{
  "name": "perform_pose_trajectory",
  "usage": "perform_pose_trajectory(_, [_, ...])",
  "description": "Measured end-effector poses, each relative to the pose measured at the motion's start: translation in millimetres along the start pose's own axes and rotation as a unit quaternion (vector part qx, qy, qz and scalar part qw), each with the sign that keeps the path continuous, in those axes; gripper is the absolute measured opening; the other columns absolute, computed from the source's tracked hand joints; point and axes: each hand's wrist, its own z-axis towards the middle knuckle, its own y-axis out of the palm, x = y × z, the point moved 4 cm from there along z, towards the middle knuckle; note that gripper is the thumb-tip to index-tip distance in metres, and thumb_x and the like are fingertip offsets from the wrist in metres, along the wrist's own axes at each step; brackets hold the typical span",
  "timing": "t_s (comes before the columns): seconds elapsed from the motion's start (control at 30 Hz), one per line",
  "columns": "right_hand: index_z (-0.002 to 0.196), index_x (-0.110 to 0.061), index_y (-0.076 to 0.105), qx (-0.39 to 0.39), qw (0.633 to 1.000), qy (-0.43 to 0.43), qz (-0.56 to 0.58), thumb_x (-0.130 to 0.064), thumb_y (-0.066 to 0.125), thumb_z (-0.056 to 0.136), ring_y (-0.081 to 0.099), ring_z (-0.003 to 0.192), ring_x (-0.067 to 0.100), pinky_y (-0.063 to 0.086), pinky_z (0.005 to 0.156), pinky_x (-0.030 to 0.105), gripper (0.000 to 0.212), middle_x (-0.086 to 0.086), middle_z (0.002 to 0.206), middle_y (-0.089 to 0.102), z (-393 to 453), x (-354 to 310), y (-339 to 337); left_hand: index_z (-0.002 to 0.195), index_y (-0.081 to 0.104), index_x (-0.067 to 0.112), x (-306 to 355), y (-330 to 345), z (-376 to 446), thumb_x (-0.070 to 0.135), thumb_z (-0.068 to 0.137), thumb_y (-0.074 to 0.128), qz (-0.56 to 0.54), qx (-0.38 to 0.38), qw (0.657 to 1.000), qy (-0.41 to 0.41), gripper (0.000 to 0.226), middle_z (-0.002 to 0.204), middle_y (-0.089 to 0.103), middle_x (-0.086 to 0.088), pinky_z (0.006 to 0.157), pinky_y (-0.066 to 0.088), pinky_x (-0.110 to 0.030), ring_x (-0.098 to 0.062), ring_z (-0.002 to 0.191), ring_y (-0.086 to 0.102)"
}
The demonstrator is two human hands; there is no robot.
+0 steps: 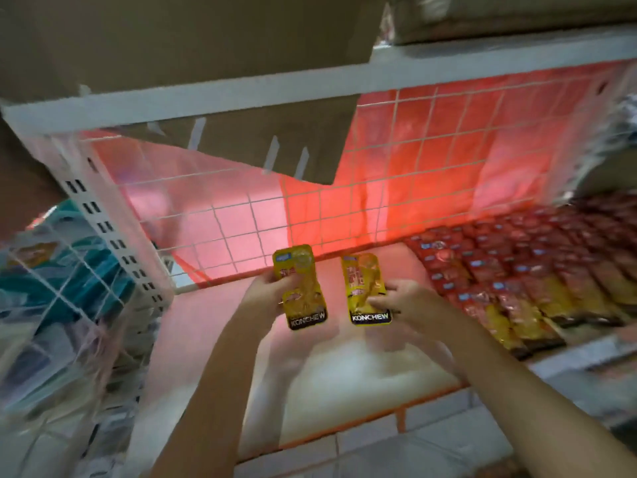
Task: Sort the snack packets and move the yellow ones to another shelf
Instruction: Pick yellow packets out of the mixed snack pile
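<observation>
Over the bare left part of a pale shelf (362,374), two hands each hold up one yellow snack packet. The left hand (265,291) grips the left yellow packet (303,288) by its left edge, fingers curled onto the front and the thumb hidden behind. The right hand (403,301) holds the right yellow packet (365,288) by its right edge, with the fingers pressed together across the lower front just above the dark band printed KONCHEW. Both packets stand nearly upright, side by side with a narrow gap between them, clear of the shelf surface.

On the right part of the same shelf lie rows of red packets (517,257), reaching to the far side, with a row of yellow packets (537,322) along their near edge. Behind the shelf, a white wire grid (379,188) covers a red sheet (431,167). Above, a white shelf rail (241,94) carries a brown cardboard box (155,39). At the left, beyond a perforated white upright (113,232), blurred teal packages (79,270) sit behind more wire mesh.
</observation>
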Motion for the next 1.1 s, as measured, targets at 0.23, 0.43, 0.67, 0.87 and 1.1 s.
perform_pose_trajectory(0.23, [0.114,-0.001,0.063,0.168,0.98,-0.022,0.103,-0.003,0.057,0.088,0.069,0.086,0.02,0.051,0.085,0.036,0.027,0.006,0.095,0.073,-102.2,25.9,-160.6,0.095,0.061,0.018,-8.8,199.3,11.2,0.023,0.097,0.05,0.032,-0.167,0.985,-0.035,0.012,0.075,0.065,0.003,0.06,0.051,-0.024,-0.011,0.059,0.062])
perform_pose_trajectory(0.43, [0.104,0.002,0.064,0.287,0.949,-0.023,0.131,-0.002,0.058,0.086,0.07,0.075,0.022,0.057,0.067,0.032,0.019,0.01,0.086,0.073,-196.3,61.9,-300.0,0.083,0.061,0.02,-34.0,385.7,-10.2,0.021,0.095,0.056,0.057,-0.209,0.976,-0.019,0.013,0.069,0.065,0.002,0.043,0.048,-0.017,-0.011,0.053,0.059])
perform_pose_trajectory(0.67, [0.116,0.007,0.058,0.344,0.922,-0.011,0.176,0.0,0.071,0.064,0.062,0.094,0.034,0.049,0.093,0.045,0.054,0.024,0.111,0.063,-280.2,86.0,-448.5,0.094,0.064,0.017,-51.6,579.1,-38.9,0.01,0.093,0.057,0.039,-0.334,0.941,-0.027,0.011,0.069,0.071,0.003,0.047,0.052,-0.021,-0.007,0.055,0.067])
perform_pose_trajectory(0.87, [0.102,0.001,0.062,0.366,0.917,-0.012,0.161,0.004,0.057,0.084,0.069,0.067,0.015,0.055,0.061,0.023,0.019,0.008,0.085,0.071,-303.1,102.4,-560.2,0.086,0.062,0.017,-51.7,701.2,-20.5,0.01,0.093,0.056,0.066,-0.346,0.936,-0.009,0.012,0.067,0.067,0.0,0.048,0.052,-0.023,-0.011,0.052,0.063])
perform_pose_trajectory(1.1, [0.094,0.004,0.06,0.404,0.903,-0.013,0.147,0.01,0.055,0.084,0.066,0.05,0.011,0.051,0.048,0.018,0.013,0.002,0.059,0.069,-284.7,93.4,-721.3,0.077,0.059,0.014,-59.0,862.0,61.3,0.016,0.092,0.059,0.111,-0.342,0.933,0.004,0.015,0.075,0.06,-0.008,0.064,0.047,-0.029,-0.02,0.065,0.057])
